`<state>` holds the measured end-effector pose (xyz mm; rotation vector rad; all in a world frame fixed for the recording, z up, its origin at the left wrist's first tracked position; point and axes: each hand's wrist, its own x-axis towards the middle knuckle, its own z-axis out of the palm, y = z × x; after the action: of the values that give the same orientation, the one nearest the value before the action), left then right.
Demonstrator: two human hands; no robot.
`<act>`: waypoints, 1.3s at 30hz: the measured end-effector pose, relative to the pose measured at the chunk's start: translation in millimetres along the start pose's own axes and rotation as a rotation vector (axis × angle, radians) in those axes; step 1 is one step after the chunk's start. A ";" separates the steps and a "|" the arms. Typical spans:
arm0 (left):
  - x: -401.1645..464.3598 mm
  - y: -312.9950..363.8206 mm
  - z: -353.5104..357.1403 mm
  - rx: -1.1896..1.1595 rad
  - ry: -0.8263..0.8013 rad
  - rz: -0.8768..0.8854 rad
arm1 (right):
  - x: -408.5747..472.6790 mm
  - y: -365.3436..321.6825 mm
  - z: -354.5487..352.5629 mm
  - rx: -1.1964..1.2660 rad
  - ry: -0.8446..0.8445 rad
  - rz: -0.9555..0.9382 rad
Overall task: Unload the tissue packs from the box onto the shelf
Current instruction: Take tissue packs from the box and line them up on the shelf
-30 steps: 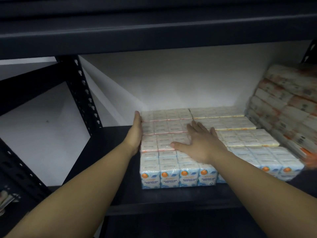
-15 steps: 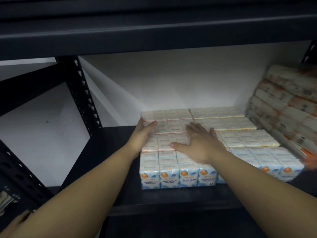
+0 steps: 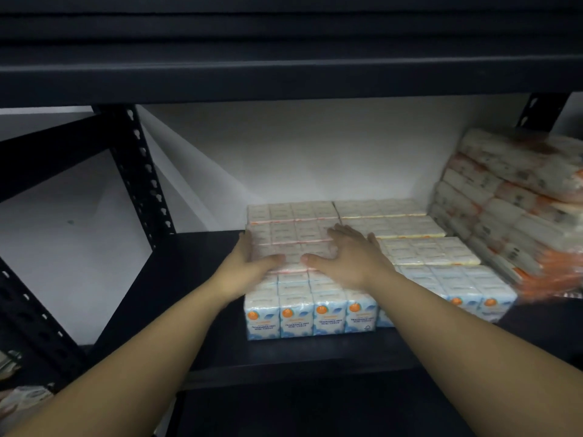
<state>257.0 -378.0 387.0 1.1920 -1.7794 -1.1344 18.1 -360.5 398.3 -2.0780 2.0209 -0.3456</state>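
- sliding in from the outer side face of the block, the left hand [image 3: 252,266] now lies partly on top of the pink-banded, plastic-wrapped tissue pack [image 3: 291,239]; a second ago its palm stood flat against the side, and half a second ago it had only begun to climb the edge.
- left fingers wrap the near-left corner of that pack, the thumb lying across its top, so the hand looks to be holding or squaring it, not just touching.
- the right hand [image 3: 348,258] has barely shifted: it rests flat on the same pack's right part, fingers spread and straight, thumb pointing toward the left thumb and nearly meeting it.
- the pack sits in the left column of wrapped tissue bundles, behind the blue-and-white front pack with orange dots [image 3: 310,316], on the dark metal shelf board [image 3: 202,310].
- just beside it, touching on the right, lies a second column of yellow-banded and blue packs [image 3: 419,247]; a leaning stack of orange-trimmed packs [image 3: 511,209] stands at the far right.
- my judgement: this pack is placed and is being pressed level, so the placing step is nearly done.
- the box is not in view, so i cannot tell how many packs are left.
- bare shelf board remains to the left for more.
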 end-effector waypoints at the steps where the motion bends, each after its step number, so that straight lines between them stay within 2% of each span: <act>1: -4.0 0.9 -0.9 0.108 0.006 0.003 | -1.0 -0.1 -0.8 0.048 0.012 0.002; 4: -15.8 5.5 -0.7 0.559 -0.121 0.008 | -5.2 2.9 -4.4 0.275 0.043 0.031; 6: -24.2 10.0 6.3 0.729 -0.216 0.038 | -10.1 8.7 -8.4 0.322 0.044 0.036; 12: -44.8 23.1 37.9 1.040 -0.229 0.122 | -54.8 46.2 -24.6 -0.028 0.048 -0.018; 15: -48.9 23.9 53.0 1.112 -0.229 0.154 | -87.4 80.5 -29.1 -0.111 0.084 0.092; 17: -49.3 22.9 60.0 1.151 -0.215 0.129 | -104.4 101.1 -30.8 -0.176 0.084 0.102; 23: -48.2 21.9 63.4 1.217 -0.151 0.094 | -102.1 129.6 -27.2 -0.331 0.050 -0.064; 29: -55.7 25.4 67.0 1.233 -0.115 0.076 | -91.7 141.3 -22.6 -0.326 0.085 -0.170; 39: -62.4 25.8 66.9 1.239 -0.092 0.064 | -95.0 137.2 -18.2 -0.253 0.122 -0.199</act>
<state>209.9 -295.7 381.2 1.6905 -2.6419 0.1045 -120.2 -269.4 370.5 -2.4774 2.0201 -0.2664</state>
